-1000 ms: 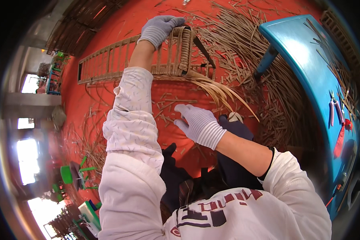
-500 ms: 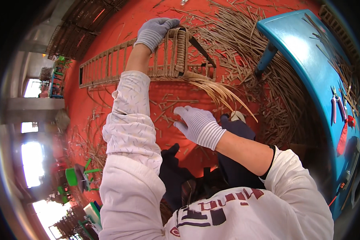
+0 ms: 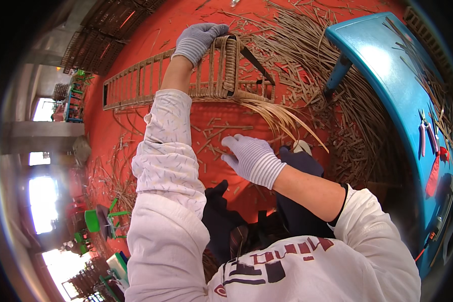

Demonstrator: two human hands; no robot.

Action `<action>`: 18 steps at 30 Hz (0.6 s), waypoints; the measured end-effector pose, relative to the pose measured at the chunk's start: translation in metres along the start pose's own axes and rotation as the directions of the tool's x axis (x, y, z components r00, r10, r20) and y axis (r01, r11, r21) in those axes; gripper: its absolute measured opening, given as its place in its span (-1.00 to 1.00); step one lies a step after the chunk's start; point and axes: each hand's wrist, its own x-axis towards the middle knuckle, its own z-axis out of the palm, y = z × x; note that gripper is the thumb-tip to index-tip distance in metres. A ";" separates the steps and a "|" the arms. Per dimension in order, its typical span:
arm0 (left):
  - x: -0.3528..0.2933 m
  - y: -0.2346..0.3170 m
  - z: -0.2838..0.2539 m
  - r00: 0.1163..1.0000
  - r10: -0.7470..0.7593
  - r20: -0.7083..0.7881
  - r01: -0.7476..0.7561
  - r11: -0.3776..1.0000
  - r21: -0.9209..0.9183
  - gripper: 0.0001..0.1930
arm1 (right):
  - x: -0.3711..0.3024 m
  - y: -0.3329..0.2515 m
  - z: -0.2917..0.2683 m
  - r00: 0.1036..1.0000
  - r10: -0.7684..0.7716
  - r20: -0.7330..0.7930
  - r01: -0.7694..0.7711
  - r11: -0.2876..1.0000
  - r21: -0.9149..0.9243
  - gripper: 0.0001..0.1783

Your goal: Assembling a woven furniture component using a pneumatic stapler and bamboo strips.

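Note:
A long brown wicker frame [image 3: 230, 63] with slatted sides lies across the floor ahead of me. My left hand [image 3: 196, 43], in a pale striped glove, is closed over the far top edge of its right end. Loose strands of tan cane [image 3: 282, 117] fan out from the frame's lower right corner. Between the frame and my knees, my right hand [image 3: 253, 158], gloved alike, hovers apart from everything. Its thumb and forefinger are spread, with nothing seen in them; its palm side is hidden.
At the right stands a blue table [image 3: 370, 53] bearing pliers [image 3: 424, 133], a red cloth [image 3: 434, 173] and thin cane strips. A heap of long strips [image 3: 357, 95] and cut scraps covers the red floor by its leg. Brown woven panels [image 3: 100, 40] stand far left.
Almost nothing differs. The whole view has shifted very slightly; the left hand keeps its hold on the wicker frame and the right hand stays in place.

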 end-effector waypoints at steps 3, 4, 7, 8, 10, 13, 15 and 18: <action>-0.001 0.001 0.000 1.000 0.003 -0.004 -0.003 0.999 -0.036 -0.51 | 0.000 0.000 0.000 1.000 -0.003 0.002 0.003 1.000 -0.003 -0.61; -0.001 0.001 0.000 1.000 0.001 -0.008 -0.002 0.999 -0.041 -0.51 | 0.000 0.000 0.000 1.000 -0.003 0.000 0.003 1.000 -0.004 -0.61; -0.003 0.003 0.000 1.000 0.000 -0.016 -0.001 0.998 -0.064 -0.53 | 0.000 0.000 0.001 1.000 -0.001 0.011 0.001 1.000 -0.007 -0.62; -0.003 0.003 0.000 1.000 0.001 -0.017 -0.002 0.997 -0.078 -0.53 | 0.000 0.000 0.001 1.000 0.000 0.017 0.001 1.000 -0.007 -0.62; -0.004 0.005 0.000 1.000 0.002 -0.014 -0.003 0.995 -0.098 -0.55 | 0.000 0.000 0.002 1.000 0.000 0.019 0.000 1.000 -0.010 -0.62; -0.005 0.008 -0.002 1.000 0.001 -0.009 -0.002 0.995 -0.100 -0.56 | 0.001 0.001 0.003 1.000 -0.002 0.009 0.002 1.000 -0.025 -0.61; -0.006 0.011 -0.002 1.000 -0.005 -0.014 0.004 0.997 -0.079 -0.57 | 0.001 0.002 0.004 1.000 -0.001 0.009 0.001 1.000 -0.029 -0.60; -0.010 0.014 -0.003 0.999 0.029 -0.034 -0.034 0.990 -0.140 -0.56 | 0.000 0.002 0.005 1.000 0.005 0.017 -0.004 1.000 -0.020 -0.61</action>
